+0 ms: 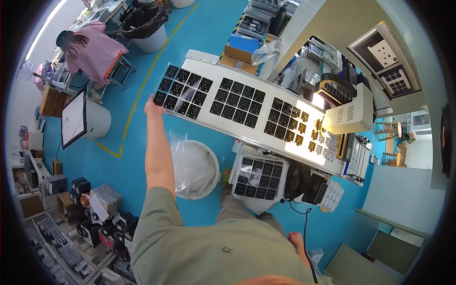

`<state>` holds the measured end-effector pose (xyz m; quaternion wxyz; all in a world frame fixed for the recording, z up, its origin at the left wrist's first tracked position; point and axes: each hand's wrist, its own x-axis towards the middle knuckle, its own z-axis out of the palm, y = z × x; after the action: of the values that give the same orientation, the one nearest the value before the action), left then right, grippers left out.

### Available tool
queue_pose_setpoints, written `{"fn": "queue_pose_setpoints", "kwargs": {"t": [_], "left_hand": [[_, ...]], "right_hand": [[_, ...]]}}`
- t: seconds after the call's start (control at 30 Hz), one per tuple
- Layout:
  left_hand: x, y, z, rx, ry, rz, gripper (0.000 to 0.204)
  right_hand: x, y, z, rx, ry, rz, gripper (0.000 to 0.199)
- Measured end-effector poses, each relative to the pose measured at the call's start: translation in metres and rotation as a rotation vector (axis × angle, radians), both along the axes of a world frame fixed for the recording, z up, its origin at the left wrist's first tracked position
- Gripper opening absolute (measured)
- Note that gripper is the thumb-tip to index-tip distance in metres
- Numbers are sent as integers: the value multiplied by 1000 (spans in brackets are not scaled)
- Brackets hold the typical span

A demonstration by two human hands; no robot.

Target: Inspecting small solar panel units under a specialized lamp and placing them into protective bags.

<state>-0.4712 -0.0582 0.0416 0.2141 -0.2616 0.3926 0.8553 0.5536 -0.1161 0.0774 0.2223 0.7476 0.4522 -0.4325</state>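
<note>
My left arm reaches out to a clear tray (184,91) of black square pieces at the left end of a long white conveyor (213,103). My left hand (153,108) is closed on the tray's near left corner, which juts past the conveyor's side. Two more groups of black squares lie along the belt: a middle group (237,102) and a right group (286,121), partly under bright light. Low at my right side hangs my right hand (296,239), its fingers curled and nothing visible in them, near a black cable (307,237).
A lit white machine head (349,111) stands over the conveyor's right end. Before me, another tray of black squares (259,178) rests on a stand. A lined white bin (194,169) sits left of my legs. A seated person in pink (92,50) is at the far left.
</note>
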Motion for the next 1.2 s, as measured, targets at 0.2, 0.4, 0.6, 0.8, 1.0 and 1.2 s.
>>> {"fn": "queue_pose_setpoints", "kwargs": {"t": [0.2, 0.4, 0.6, 0.8, 1.0, 1.2], "left_hand": [[-33, 21, -51, -12, 11, 51, 29], [-47, 40, -72, -30, 67, -36, 33], [-56, 37, -83, -84, 68, -116, 35], [-59, 38, -88, -219, 29, -74, 31], [-66, 4, -110, -753, 73, -229, 15], [-48, -19, -113, -1183, 260, -324, 35]], "right_hand": [[-18, 21, 13, -6, 50, -298, 28], [-27, 22, 21, -32, 59, -309, 28], [-36, 22, 29, -58, 30, -295, 28], [-44, 27, 32, -31, 28, -312, 30], [-46, 32, 24, -1, 56, -347, 31], [-43, 42, 14, -34, 74, -228, 32]]}}
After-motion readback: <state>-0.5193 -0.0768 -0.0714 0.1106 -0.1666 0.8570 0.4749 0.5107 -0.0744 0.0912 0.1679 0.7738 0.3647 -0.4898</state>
